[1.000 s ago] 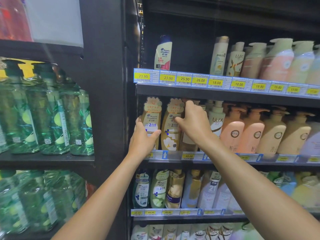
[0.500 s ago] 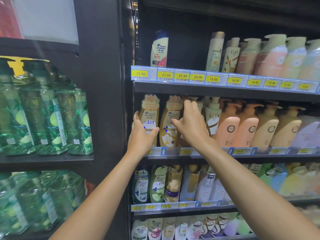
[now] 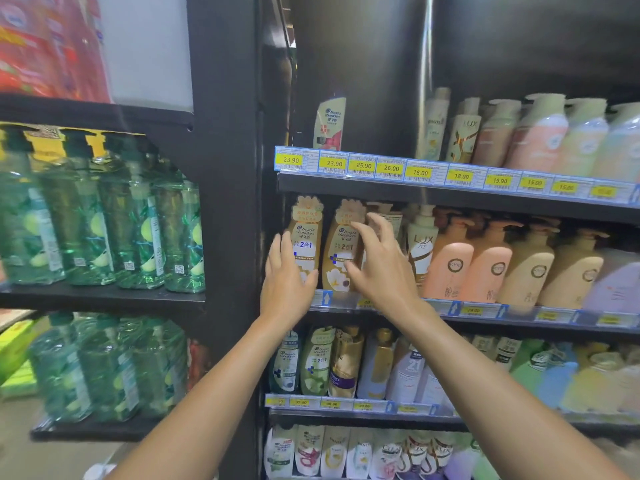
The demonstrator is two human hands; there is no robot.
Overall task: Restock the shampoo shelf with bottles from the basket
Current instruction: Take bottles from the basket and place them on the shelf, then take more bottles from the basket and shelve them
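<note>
Shop: price labels [image 3: 420, 172] along stocked shelves [image 3: 450, 199].

Your left hand [image 3: 289, 282] covers the lower label of the leftmost gold bottle [image 3: 306, 233]. Your right hand [image 3: 377, 268] hides most of the pump bottle [image 3: 384, 216] behind it. You can't tell whether either hand touches a bottle. The far-right price tags [image 3: 602, 191] blur beyond reading. The picture's lower edge cuts off the bottom row of bottles [image 3: 346, 452].

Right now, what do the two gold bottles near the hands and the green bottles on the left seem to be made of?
Gold bottles: likely opaque plastic with a glossy, pearly finish; the light gives soft highlights and nothing shows through. Green bottles: likely clear tinted plastic, glossy; shapes show through them and the glints are sharp. Glass cannot be excluded.
</note>
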